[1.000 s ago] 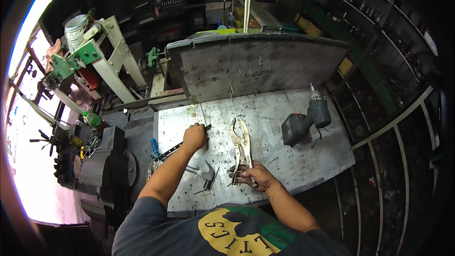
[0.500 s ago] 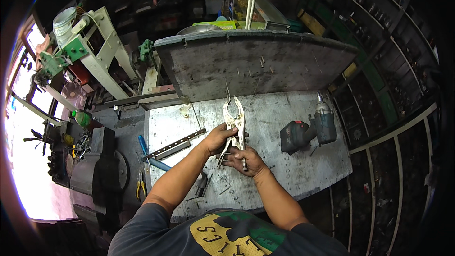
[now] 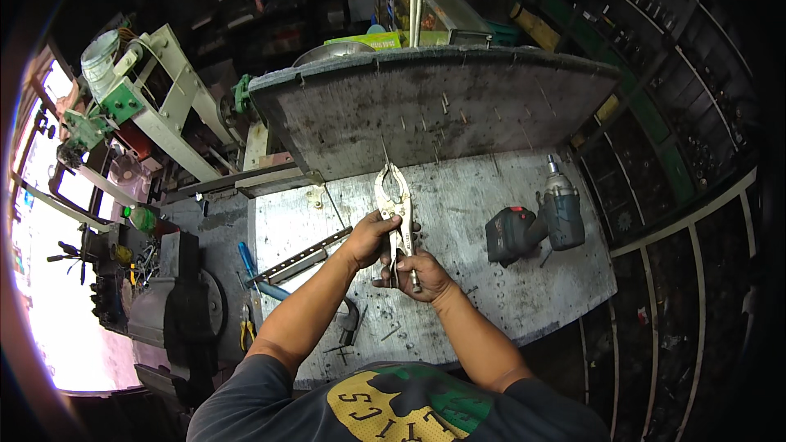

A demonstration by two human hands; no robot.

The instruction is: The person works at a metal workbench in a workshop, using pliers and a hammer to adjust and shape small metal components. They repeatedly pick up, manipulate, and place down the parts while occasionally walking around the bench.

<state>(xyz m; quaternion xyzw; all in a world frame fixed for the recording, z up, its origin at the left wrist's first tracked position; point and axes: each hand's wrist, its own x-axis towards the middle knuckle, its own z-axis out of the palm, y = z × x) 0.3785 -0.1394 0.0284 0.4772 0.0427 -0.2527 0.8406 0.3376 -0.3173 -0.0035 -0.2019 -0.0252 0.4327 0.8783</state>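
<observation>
A pair of silver locking pliers with curved, C-shaped jaws is between my two hands over the metal bench top. Its jaws point away from me and their tips are together or nearly so. My left hand is closed around the body below the jaws, thumb across the front. Lower down, my right hand wraps the handles, which lie close together near the adjusting screw. Nothing shows between the jaws. Left of my left hand lies a perforated metal bar, beside a blue-handled hammer partly hidden by my forearm.
A cordless impact wrench stands on the right of the bench. An upright metal panel with thin pins closes off the back. Yellow-handled pliers lie at the left edge, near a heavy vise-like machine.
The plier jaws have come together and the handles have been squeezed closer. My right hand has shifted its grip along the handles. The view has tilted slightly.
</observation>
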